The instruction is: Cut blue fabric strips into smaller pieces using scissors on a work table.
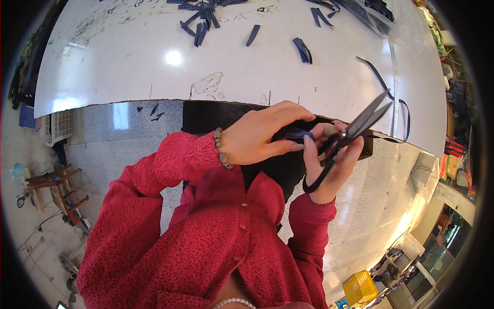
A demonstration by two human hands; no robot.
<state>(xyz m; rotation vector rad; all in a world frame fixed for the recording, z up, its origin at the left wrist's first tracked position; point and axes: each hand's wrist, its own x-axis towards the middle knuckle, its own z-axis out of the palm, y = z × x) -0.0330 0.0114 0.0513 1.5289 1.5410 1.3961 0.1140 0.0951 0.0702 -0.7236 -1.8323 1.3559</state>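
My left hand (251, 135), with a beaded bracelet at the wrist, curls over a dark blue fabric piece (295, 134) and grips it near the table's front edge. My right hand (334, 177) holds black-handled scissors (361, 125), their blades slightly parted and pointing up to the right. The thumb and fingertips of that hand also touch the end of the blue fabric. From beside the right hand a narrow dark strip (408, 112) loops up onto the table. Part of the fabric is hidden under my left fingers.
On the white table (115, 77), which bears pen marks, lie a pile of dark blue strips (200, 19), a small bundle (303, 50) and a single strip (252, 35). A clear plastic bag (386, 27) sits at the far right. Dark scraps (156, 114) lie on the floor.
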